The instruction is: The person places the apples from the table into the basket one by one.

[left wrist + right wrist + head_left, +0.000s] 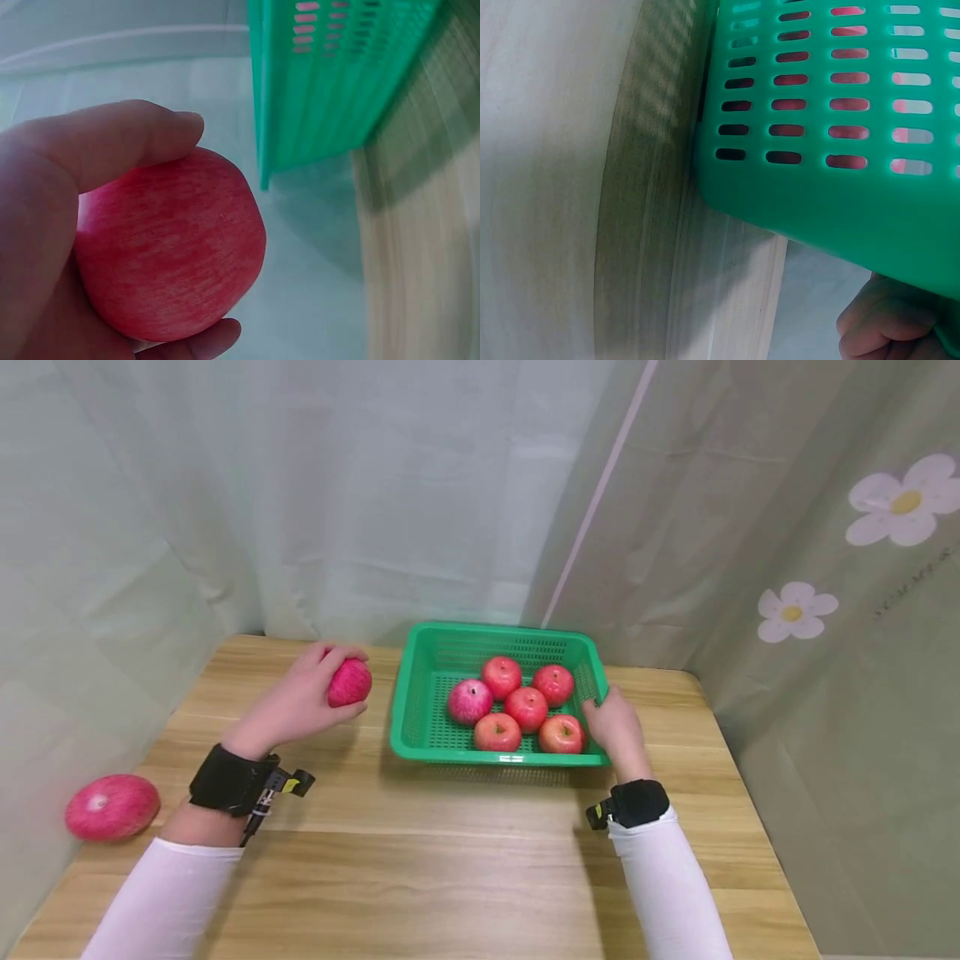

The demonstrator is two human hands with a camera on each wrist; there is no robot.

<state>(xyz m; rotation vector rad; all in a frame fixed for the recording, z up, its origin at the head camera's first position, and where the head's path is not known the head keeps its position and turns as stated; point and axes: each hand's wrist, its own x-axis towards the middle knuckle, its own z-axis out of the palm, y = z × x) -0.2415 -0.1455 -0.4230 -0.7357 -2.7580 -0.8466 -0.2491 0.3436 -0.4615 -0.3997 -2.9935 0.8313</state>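
My left hand point(303, 693) grips a deep pink-red apple point(349, 682), held just left of a green plastic basket point(402, 710). In the left wrist view, thumb and fingers curl round that apple point(176, 244), and the basket's wall point(322, 112) stands close beyond it. At the basket's right end, my right hand point(617, 727) pinches the rim, its thumb over the inside edge. The right wrist view has the curled fingers point(889, 319) under the basket's corner. Several red apples point(526, 709) lie inside, one of them a darker pink point(470, 702).
Another large pink-red apple point(112, 807) lies at the table's left edge, beside my left forearm. The wooden table point(450, 877) runs back to a pale curtain point(390, 510), which also hangs along both sides. Dark straps with small cameras point(232, 781) sit on both wrists.
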